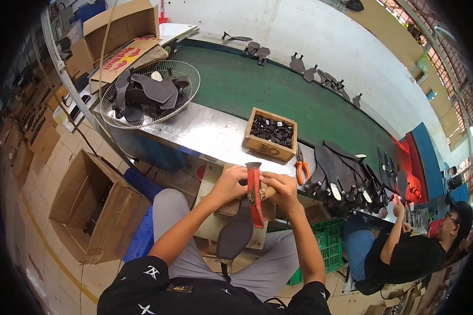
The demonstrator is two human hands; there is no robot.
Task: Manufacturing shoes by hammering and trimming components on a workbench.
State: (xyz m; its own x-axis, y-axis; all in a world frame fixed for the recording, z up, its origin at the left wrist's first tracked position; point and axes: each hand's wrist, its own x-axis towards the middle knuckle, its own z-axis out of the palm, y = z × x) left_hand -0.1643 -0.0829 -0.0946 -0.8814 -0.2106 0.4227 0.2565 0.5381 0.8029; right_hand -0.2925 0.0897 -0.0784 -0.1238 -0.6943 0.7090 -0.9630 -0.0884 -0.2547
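Observation:
Both my hands are close together in front of me, above a pale work block. My left hand (230, 184) is closed on the upper end of a dark grey sole-shaped piece (235, 233), which hangs toward my lap with a narrow black strap at its lower end. My right hand (281, 190) has its fingers curled by the wooden handle of a hammer (255, 202). The hammer's red head lies across the view between my hands and covers part of the sole-shaped piece. What the fingertips pinch is partly hidden.
A wooden box (270, 147) of small black parts stands ahead, with orange-handled pliers (301, 172) beside it. A wire basket (107, 113) of dark pieces is at left, above an open carton (97, 210). More pieces (336, 170) lie right, near a co-worker (404, 257) and a green crate (325, 244).

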